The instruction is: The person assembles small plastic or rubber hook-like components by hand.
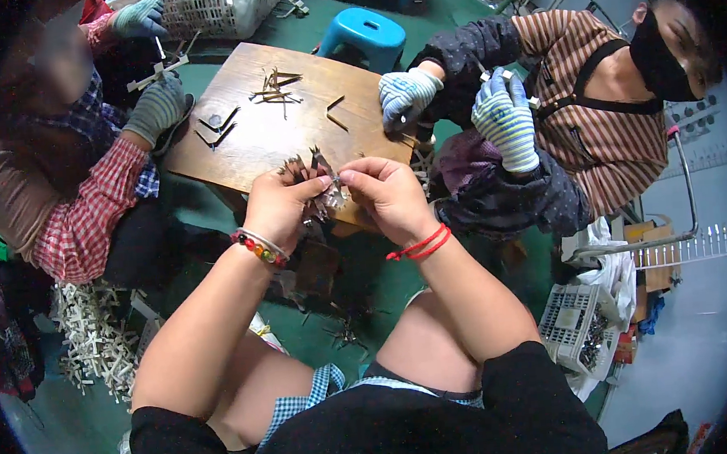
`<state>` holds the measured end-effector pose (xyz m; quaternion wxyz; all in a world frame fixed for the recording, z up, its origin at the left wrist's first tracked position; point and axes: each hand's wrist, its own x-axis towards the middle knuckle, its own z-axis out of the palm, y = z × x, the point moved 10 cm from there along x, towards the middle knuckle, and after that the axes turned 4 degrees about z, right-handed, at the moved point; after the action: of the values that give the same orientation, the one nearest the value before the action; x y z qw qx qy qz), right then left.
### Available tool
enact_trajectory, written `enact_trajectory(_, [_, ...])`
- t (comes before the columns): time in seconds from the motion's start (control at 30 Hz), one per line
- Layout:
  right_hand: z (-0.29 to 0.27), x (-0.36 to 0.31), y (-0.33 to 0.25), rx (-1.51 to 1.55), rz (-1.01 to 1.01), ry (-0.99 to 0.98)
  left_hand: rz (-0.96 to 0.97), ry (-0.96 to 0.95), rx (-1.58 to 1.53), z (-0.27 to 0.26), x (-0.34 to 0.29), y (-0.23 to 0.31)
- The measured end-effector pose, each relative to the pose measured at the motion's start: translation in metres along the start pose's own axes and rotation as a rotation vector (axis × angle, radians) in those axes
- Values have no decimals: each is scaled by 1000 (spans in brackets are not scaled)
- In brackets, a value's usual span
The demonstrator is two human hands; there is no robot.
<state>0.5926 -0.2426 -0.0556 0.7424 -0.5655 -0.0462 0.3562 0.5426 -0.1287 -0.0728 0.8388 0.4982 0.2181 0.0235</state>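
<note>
My left hand (276, 206) is closed round a fanned bundle of thin, shiny metal pieces (326, 199) with pointed ends, held just over the near edge of the wooden table (294, 132). My right hand (388, 193) is at the bundle's right side, thumb and forefinger pinched together. What sits in that pinch is too small to make out. Farther back on the tabletop lie a loose pile of bent metal strips (276, 90), a single V-shaped strip (336, 113) and a few bent strips (217, 131) at the left.
A co-worker in striped gloves (153, 111) holds a white cross-shaped part at the left; another co-worker's gloved hand (504, 124) is at the right. A blue stool (363, 35) stands behind the table. White parts (97, 338) are heaped left; a white crate (568, 318) stands right.
</note>
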Motion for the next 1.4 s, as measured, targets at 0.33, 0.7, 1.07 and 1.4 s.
enact_trajectory(0.33, [6, -1, -16, -348, -253, 36, 39, -12, 2, 8, -3, 5])
enact_trajectory(0.7, [6, -11, -23, -134, -136, -27, -119, -292, -199, 26, -11, -5])
enact_trajectory(1.07, [103, -56, -92, -1269, -516, -3, 144, -197, -280, 1, -16, 20])
enact_trajectory(1.4, [124, -11, -86, -1258, -287, -98, 252, 67, -316, -35, -29, 49])
